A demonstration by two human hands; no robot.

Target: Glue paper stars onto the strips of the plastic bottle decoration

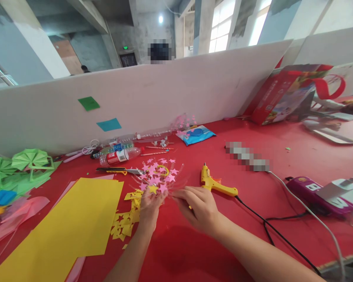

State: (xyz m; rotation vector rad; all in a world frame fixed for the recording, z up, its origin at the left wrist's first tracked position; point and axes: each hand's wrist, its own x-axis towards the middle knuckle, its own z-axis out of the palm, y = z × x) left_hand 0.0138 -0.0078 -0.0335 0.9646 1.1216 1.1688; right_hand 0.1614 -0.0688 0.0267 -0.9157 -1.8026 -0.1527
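My left hand (150, 204) is closed on a clear plastic piece cut into thin splayed strips, with pink paper stars (154, 180) on it. One yellow star (153, 190) shows near my left fingertips. Just to the right, my right hand (198, 205) has its thumb and fingers pinched together by the ends of the strips. What lies in that pinch is too small to make out. Yellow paper scraps with star-shaped holes (126, 223) lie left of my left hand. A yellow glue gun (219, 184) rests beyond my right hand.
Yellow paper sheets (85, 219) cover the left side, near green folded paper (31, 158). A utility knife (113, 170), scissors and plastic bottles (120, 156) lie behind. Right stand a purple power strip (317, 196) with cables and a red bag (285, 94). A white partition (153, 94) borders the table.
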